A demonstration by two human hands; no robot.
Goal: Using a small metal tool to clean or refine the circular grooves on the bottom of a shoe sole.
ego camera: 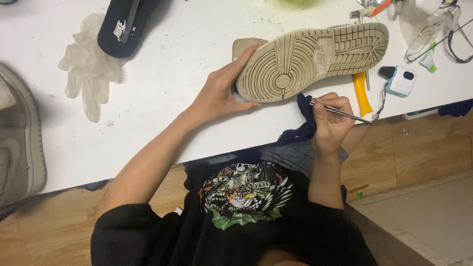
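The shoe (310,59) lies sole-up near the front edge of the tabletop (162,93), toward its right half, with the toe end nearest the person. The left hand (221,91) grasps the toe end: the fingers wrap the rim and the thumb lies along the near side, so this grip is closed on the shoe and steadies it. The right hand (331,118) is clenched around a thin metal tool (340,113), held like a pen, with its tip pointing at the sole edge just beside the toe. A dark blue cloth (305,116) sits under this hand and hangs over the front edge.

Progress, as judged from the sole: the tread grooves look dull and soiled along the whole length, with no distinctly cleaner zone. The tool tip stands at the toe end only. The work therefore appears to be at an early stage, with most of the tread left.

Nearby items: a translucent glove (88,69) lies toward the left, a dark insole (123,24) at the back edge, and a yellow tool (362,93) beside the heel. A second shoe (19,143) rests at the left edge.
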